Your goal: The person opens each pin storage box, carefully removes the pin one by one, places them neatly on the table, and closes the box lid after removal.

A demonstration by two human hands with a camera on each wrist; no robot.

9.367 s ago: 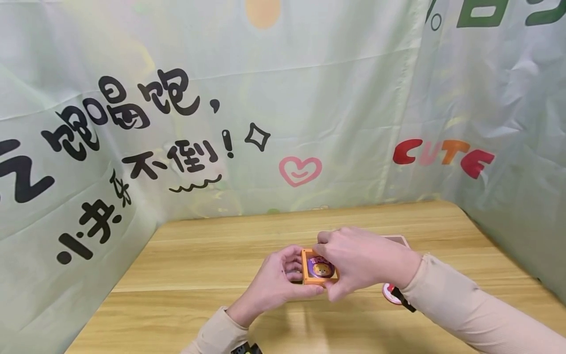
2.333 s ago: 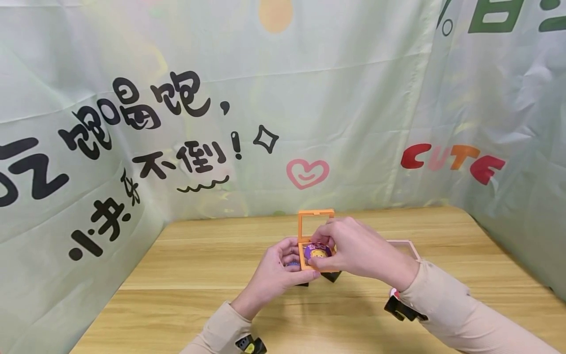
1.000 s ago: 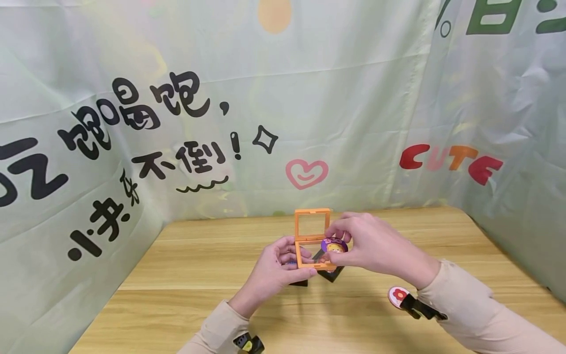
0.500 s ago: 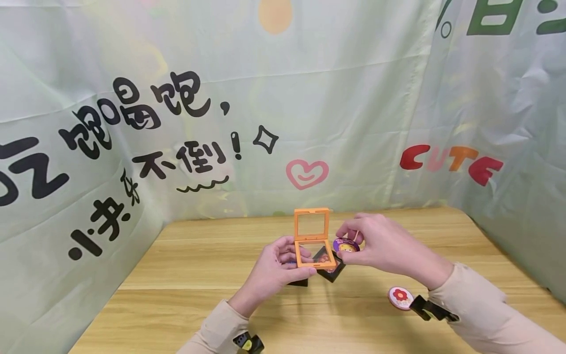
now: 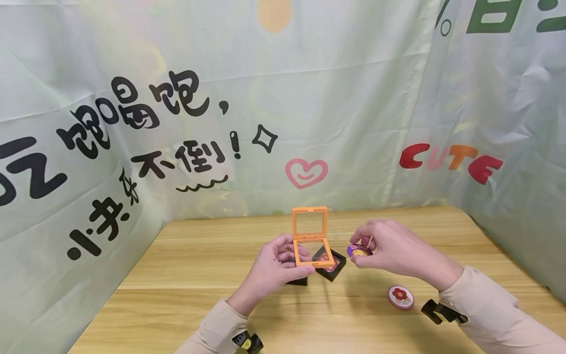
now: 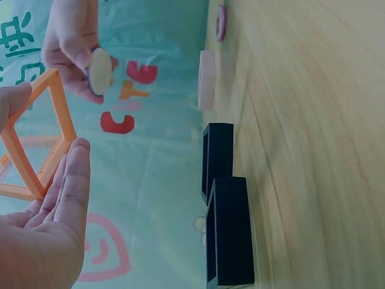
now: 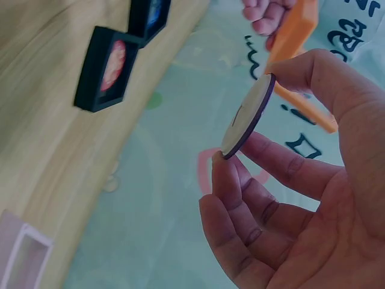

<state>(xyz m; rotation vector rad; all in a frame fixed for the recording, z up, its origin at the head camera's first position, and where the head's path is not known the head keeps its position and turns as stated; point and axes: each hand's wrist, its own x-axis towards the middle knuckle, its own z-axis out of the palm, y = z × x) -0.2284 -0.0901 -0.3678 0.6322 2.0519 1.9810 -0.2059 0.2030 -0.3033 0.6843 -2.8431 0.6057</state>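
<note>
1. Plainly, in the head view, held the orange frame (image 5: 311, 238) above the counter (image 5: 190, 300) with the left hand (image 5: 274, 263), pinching near the lower left corner, with the lid raised on its hinge and both halves see-through.
2. In that same view, pinched the purple badge (image 5: 359, 250) in the right hand (image 5: 400, 246), to the right of the orange frame, apart from it and also off the counter. Saw a black frame (image 5: 339, 268) beyond the orange one, a second black frame (image 5: 299, 281) mostly covered by the left hand, and a flower badge (image 5: 401, 297) lying nearer the body.
3. In the left wrist view, set the thumb against one edge of the orange frame and the fingers against another. Found both black frames close together on the counter, with a pale pink frame (image 6: 207, 81) farther along.
4. In the right wrist view, gripped the purple badge by its rim between thumb and fingertips, showing its pale back, with the other fingers bent and off it.
5. Judged the step as a transfer between frame and counter; could not tell which way. Judged the next move to call for a steady left hand and a light rim grip, well clear of the raised lid.
</note>
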